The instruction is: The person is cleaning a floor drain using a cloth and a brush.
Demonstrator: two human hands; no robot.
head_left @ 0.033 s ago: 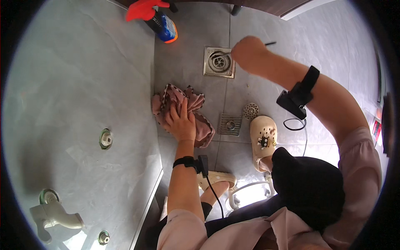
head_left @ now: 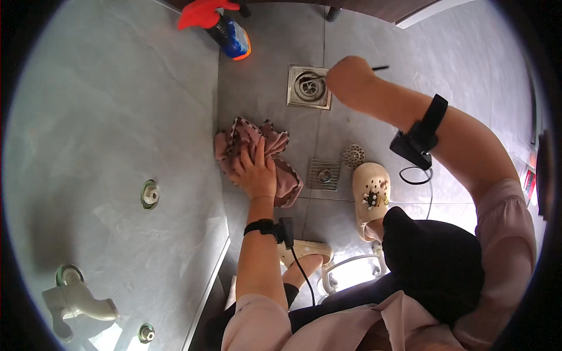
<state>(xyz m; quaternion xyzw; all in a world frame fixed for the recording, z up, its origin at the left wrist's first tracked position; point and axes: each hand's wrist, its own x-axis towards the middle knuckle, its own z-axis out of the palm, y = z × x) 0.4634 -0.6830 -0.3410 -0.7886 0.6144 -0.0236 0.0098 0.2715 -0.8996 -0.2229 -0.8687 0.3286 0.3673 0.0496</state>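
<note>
My right hand (head_left: 350, 79) is closed around a thin dark stick-like tool (head_left: 380, 68) beside the square metal floor drain (head_left: 293, 100). One end of the tool reaches over the drain's round opening; the other sticks out past my fist. My fingers hide its middle, and its working end is too small to make out. My left hand (head_left: 256, 172) lies with fingers spread on a crumpled mauve cloth (head_left: 287, 184) with a patterned dark edge, pressed to the floor near the wall. Between me and the drain lie a slotted square drain cover (head_left: 324, 174) and a round perforated strainer (head_left: 353, 156).
A spray bottle (head_left: 234, 41) with a red trigger head stands at the far left by the wall. Beige clogs (head_left: 371, 184) are on my feet, close to the loose covers. Pipe fittings (head_left: 150, 194) and a grey-white angled pipe (head_left: 88, 304) stick out of the left wall.
The free end of the stick-like tool has dipped slightly toward me, and its drain end has shifted a little. My left hand stays on the cloth.
</note>
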